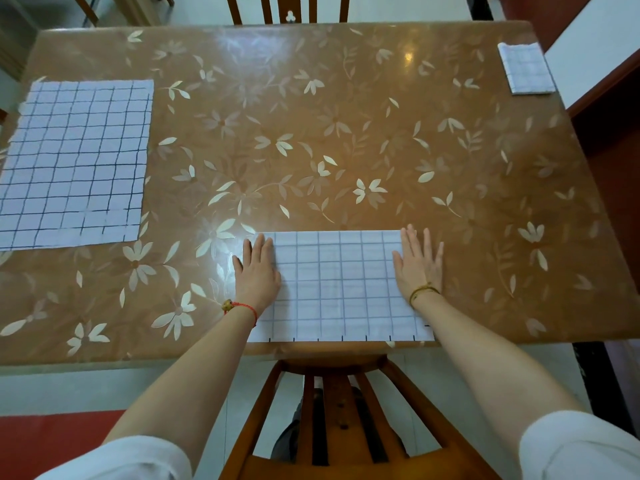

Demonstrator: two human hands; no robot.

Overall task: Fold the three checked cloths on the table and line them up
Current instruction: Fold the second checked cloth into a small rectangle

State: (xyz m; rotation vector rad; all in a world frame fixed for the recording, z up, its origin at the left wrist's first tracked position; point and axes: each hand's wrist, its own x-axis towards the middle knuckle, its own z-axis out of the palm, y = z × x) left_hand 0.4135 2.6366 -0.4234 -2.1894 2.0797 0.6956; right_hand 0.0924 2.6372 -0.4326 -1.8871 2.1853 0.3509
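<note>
Three checked cloths on the worktop (346, 133): folded cloth (526, 67) at the far right corner; flat cloth (76, 164) at left, not yet folded; half-folded cloth (339, 285) near centre, along the near edge; left hand (258, 271) and right hand (419, 265) lie flat on its two ends, fingers straight, pressing, gripping nothing. My call: smooth outward from the middle; check the layers sit flush; then fold end over end to match the folded cloth.

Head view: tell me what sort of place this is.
Probably a home dining room: a flower-patterned wooden table, with a carved far chair and a near chair drawn up to it.
</note>
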